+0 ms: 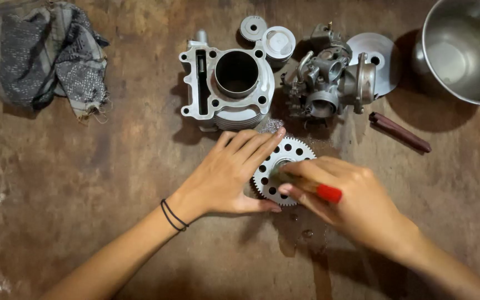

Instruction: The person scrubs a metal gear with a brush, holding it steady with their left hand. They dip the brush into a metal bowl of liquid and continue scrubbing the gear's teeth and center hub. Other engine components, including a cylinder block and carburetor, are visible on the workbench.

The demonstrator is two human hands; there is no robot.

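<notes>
A round metal sprocket gear (293, 151) with a ring of holes lies flat on the brown wooden table (112, 183). My left hand (231, 172) rests flat on its left side, fingers spread over the gear's rim. My right hand (343, 203) grips a red-handled brush (328, 193), and the brush's tip sits at the gear's centre, mostly hidden by my fingers. A wet patch (301, 233) darkens the table just below the gear.
Behind the gear stand an aluminium engine cylinder block (228, 89), a carburettor (329, 80), a piston (279, 42), a small toothed wheel (252, 26) and a round metal plate (381, 55). A steel bowl (468, 50) sits far right, a brown stick (399, 131) beside it, a rag (45, 53) far left.
</notes>
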